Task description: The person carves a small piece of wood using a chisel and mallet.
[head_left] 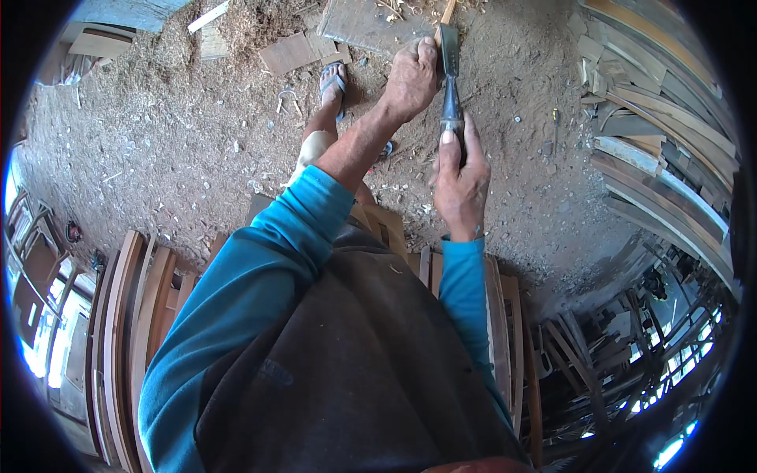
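My right hand [462, 185] is wrapped round the dark handle of a chisel [451, 87], with the thumb along the handle. The chisel has a tapered metal neck and a broad flat blade pointing away from me. My left hand [413, 81] is closed at the left of the blade, on a narrow wood strip [448, 13] whose far end shows beyond the blade. The blade lies along the strip's right side. The rest of the strip is hidden by my fingers and the blade.
Beyond my hands a wide board [371, 27] lies on the dusty ground, with curled shavings by it. A small flat board [288, 55] lies left of it, near my sandalled foot [333, 83]. Stacked planks [662, 165] line the right; more planks [118, 315] stand near left.
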The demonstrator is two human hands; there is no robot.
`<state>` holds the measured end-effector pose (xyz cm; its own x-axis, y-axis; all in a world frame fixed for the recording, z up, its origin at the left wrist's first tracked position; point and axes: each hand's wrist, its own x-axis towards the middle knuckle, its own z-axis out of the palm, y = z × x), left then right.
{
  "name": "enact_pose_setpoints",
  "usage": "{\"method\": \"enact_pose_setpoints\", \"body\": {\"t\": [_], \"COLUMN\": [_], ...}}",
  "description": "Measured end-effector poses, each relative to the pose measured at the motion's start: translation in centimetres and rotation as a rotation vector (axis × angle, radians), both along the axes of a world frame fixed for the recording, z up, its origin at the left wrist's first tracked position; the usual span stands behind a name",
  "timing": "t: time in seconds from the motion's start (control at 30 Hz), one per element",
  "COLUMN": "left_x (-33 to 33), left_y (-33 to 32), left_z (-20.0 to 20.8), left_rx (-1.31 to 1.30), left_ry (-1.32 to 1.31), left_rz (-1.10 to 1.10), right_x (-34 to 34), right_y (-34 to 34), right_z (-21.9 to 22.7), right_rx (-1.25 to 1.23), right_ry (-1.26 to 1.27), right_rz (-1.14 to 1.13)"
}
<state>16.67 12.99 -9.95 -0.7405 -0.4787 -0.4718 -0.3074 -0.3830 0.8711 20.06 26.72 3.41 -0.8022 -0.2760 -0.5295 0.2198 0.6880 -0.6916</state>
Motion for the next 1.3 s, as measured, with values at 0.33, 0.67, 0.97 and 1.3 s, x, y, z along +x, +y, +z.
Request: {"method": "enact_pose_setpoints", "body": {"t": [0.33, 0.67, 0.97, 1.3], "left_x": [0.1, 0.3, -0.1, 0.1], "left_y": [0.3, 0.3, 0.2, 0.8], "left_z": [-1.0, 0.9, 0.5, -0.4], "left_rx": [-0.015, 0.079, 0.130, -0.053], "left_ry": [0.026, 0.020, 0.113, 0.032], "left_rz": [0.007, -0.002, 0.025, 0.008], "right_x": [0.5, -2.8, -3.5, -2.3], "right_y": [0.3, -1.5, -0.7, 0.4], "right_z": [1.3, -1.5, 0.3, -0.1], "right_rx": [-0.069, -0.016, -0.037, 0.032], "right_ry": [-0.153, -0.059, -0.090, 0.047], "right_rz": [-0.087, -0.057, -0.015, 0.062]}}
